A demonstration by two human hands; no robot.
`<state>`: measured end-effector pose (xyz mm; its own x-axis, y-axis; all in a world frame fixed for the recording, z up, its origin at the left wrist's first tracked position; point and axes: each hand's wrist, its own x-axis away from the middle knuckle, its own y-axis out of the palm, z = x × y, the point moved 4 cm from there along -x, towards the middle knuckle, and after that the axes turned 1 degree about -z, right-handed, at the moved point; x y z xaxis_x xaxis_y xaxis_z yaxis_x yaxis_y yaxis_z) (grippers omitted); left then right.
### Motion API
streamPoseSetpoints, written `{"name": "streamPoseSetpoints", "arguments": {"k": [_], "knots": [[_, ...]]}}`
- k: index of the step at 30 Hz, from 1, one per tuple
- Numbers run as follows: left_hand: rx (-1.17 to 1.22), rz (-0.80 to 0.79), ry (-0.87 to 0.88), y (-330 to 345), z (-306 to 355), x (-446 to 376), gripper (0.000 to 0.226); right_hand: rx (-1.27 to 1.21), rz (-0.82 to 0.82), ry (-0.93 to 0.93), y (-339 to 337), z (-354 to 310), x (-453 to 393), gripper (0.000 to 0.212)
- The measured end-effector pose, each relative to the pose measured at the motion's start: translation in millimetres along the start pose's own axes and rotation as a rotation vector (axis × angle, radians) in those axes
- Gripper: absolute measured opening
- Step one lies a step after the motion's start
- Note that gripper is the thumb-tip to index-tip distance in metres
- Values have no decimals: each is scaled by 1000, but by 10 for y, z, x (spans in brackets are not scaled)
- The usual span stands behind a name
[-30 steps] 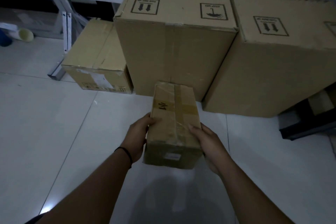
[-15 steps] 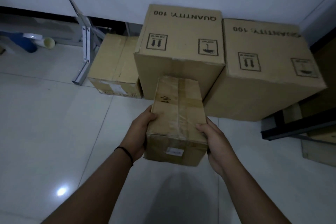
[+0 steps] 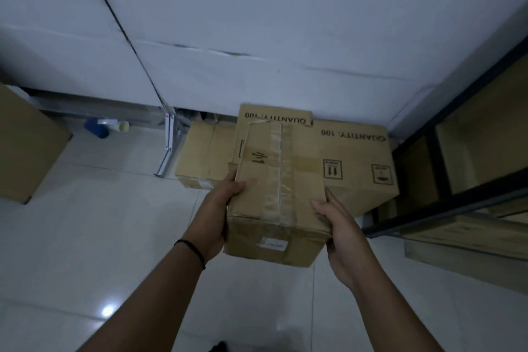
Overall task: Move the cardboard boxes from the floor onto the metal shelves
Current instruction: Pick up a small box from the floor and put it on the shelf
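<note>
While you hold the taped box (image 3: 278,197) off the floor (image 3: 85,237), L hand (image 3: 215,208) & R hand (image 3: 340,226) clamp its sides. Fingers (image 3: 321,206) curl onto its top. Metal shelves (image 3: 445,180) stand just to your right.

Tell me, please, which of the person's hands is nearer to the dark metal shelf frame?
Right. The right hand grips the small taped cardboard box on the side facing the dark metal shelf frame; the left hand grips the box's far side, farther from it.

Small taped cardboard box (image 3: 278,197), held above the floor, label on its near end. Behind it on the tiles: two large boxes (image 3: 357,157) printed "QUANTITY: 100", one low box (image 3: 204,156). Metal shelves (image 3: 445,208) at right, boxes inside.
</note>
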<state>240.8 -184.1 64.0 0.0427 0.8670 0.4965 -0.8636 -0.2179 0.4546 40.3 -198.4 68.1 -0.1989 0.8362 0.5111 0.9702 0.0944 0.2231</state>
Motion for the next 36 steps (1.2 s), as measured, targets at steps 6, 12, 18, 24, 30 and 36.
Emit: {"name": "streamPoseSetpoints", "arguments": {"k": [6,12,18,24,30,36], "knots": [[-49,-55,147,607,932,634,37,-50,-38,-78,260,-896,565,38],[-67,-112,303,1118,1616,1320,37,-184,-132,-177,576,-1744,1289,30],[-81,-235,435,1591,2146,2005,43,-164,-174,-317,682,-2327,2017,43],[-81,-469,457,2034,2442,2535,44,-92,-44,-519,673,-2667,2761,62],[-114,-697,408,2483,2457,2970,44,-214,128,-671,531,-2684,3463,62],[-131,-860,267,3039,2075,3219,43,-318,343,-777,165,-2508,4165,62]]}}
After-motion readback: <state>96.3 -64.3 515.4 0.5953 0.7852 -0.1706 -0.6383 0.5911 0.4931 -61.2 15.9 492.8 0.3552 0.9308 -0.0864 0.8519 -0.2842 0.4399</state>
